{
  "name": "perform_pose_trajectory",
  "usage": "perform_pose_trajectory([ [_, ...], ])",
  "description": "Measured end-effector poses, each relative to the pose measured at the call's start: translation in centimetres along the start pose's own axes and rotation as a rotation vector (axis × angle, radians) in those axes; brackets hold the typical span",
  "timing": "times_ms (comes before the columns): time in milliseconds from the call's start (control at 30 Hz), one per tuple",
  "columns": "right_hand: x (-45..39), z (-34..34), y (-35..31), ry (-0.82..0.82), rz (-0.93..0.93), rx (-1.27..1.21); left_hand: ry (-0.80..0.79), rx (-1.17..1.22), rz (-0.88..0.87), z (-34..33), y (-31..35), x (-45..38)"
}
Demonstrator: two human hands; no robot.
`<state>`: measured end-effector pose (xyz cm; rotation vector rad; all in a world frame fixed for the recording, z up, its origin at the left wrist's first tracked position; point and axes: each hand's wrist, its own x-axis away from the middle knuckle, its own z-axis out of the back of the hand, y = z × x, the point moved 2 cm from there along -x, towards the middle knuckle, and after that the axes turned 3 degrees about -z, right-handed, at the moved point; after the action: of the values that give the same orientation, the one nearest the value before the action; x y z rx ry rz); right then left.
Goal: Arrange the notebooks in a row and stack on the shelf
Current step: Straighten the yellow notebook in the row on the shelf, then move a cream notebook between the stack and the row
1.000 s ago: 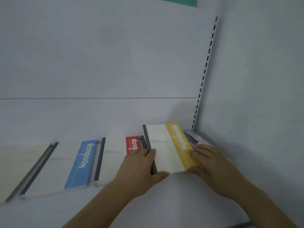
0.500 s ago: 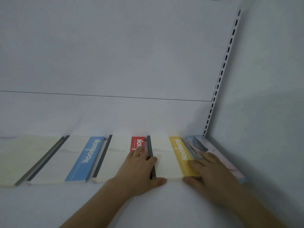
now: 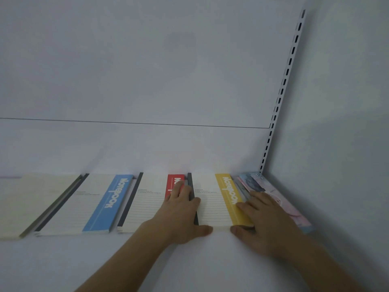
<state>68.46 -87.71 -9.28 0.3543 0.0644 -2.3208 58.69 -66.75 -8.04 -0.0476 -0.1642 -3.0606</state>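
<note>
My flat left hand (image 3: 181,209) and right hand (image 3: 265,218) pressed, not gripped, the yellow notebook (image 3: 219,203) near the shelf's (image 3: 189,260) right end; best squared gently against the red notebook (image 3: 175,183), front edges level.

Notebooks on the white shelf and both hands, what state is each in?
Yellow-striped notebook: flat, pressed by both hands.
Red-striped notebook: flat, under left hand.
Blue-striped notebook: flat, untouched.
Pastel illustrated notebook: flat, against the wall.
Left hand: open.
Right hand: open.
</note>
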Motion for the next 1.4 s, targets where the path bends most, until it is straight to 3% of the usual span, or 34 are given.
perform_pose_trajectory([
  [233,0.2,0.7,-0.7,0.033,-0.002,-0.061,0.082,0.016,-0.008,0.4,0.6,0.9],
  [400,-0.3,2.1,-2.9,0.130,0.001,-0.106,0.338,0.092,0.078,1.0,0.3,2.8],
  [700,-0.4,3.8,-13.5,0.134,0.116,-0.205,0.544,0.054,0.270,2.1,-4.7,11.7],
  [967,0.9,6.6,-28.4,0.064,0.249,-0.213,0.654,0.030,0.413,3.4,-13.9,25.0],
  [1400,2.1,8.3,-60.1,0.007,0.484,-0.359,0.678,0.007,0.707,4.1,-32.6,50.8],
])
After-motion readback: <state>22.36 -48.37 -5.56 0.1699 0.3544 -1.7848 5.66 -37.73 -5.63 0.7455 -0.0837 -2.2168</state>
